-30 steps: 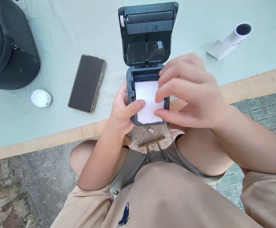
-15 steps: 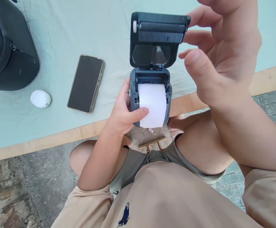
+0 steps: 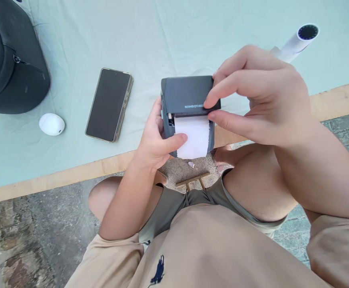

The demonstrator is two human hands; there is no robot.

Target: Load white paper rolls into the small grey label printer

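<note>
Right of the phone point(image 3: 108, 105), we hold the printer point(image 3: 186, 114), our left hand point(image 3: 156, 144) clasping its side, thumb on the paper point(image 3: 194, 138), our right hand point(image 3: 264, 100) pinching the lid point(image 3: 183, 92), with a white roll point(image 3: 294, 44) farther right of the phone and a white oval object point(image 3: 52, 124) left of it.

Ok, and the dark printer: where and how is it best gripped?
Probably by its body, from the left, as the left hand does: the printer is blocky, with a side to cup. The right hand touches the lid at its near right corner, and the white paper jutting out seems a poor handle.
</note>
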